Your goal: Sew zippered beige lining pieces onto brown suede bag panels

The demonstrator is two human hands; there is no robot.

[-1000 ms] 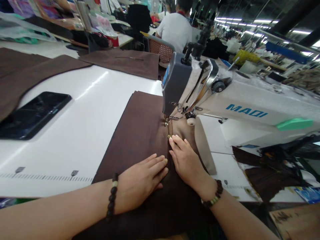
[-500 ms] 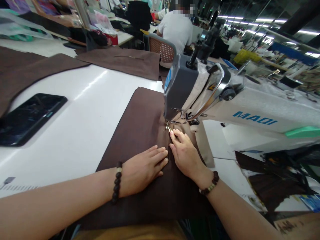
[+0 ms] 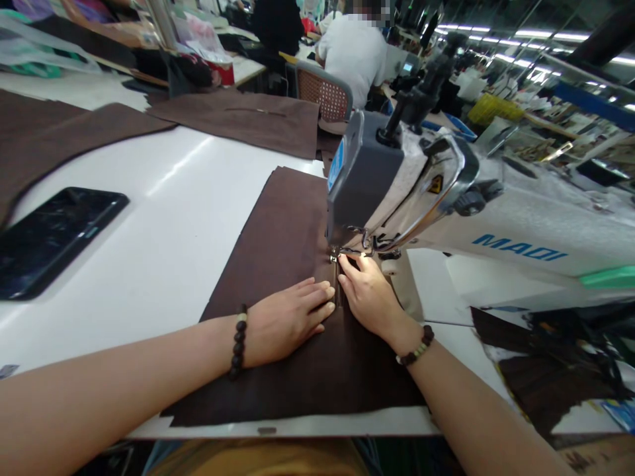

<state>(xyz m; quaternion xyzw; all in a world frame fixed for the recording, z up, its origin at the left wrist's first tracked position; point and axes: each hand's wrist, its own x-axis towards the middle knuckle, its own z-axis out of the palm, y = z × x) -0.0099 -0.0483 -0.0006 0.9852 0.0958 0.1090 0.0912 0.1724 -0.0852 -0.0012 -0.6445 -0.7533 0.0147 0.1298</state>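
A dark brown fabric panel (image 3: pixel 278 231) lies flat beneath the needle area of a sewing machine (image 3: pixel 367 178). My left hand (image 3: pixel 292 317) rests palm down on the panel, fingers stretched out beside a narrow slit-like seam (image 3: pixel 338 284). On the seam's other side, my right hand (image 3: pixel 370 291) lies on the fabric, its fingertips close to the metal presser foot (image 3: pixel 334 254). Its fingers are extended and hold nothing visible. Lighter tan cloth (image 3: pixel 407 287) shows to the right, under the machine head.
A black phone (image 3: pixel 59 238) lies at the left. More brown pieces (image 3: pixel 248 119) spread across the far side of the white table (image 3: pixel 198 218). Dark scraps (image 3: pixel 540 377) lie at the right. A person in a white shirt (image 3: pixel 352 56) sits beyond, by a chair (image 3: pixel 325 92).
The fabric has shifted forward, away from me, baring the table's front edge. Both hands have moved slightly forward with it. The camera view has shifted a little.
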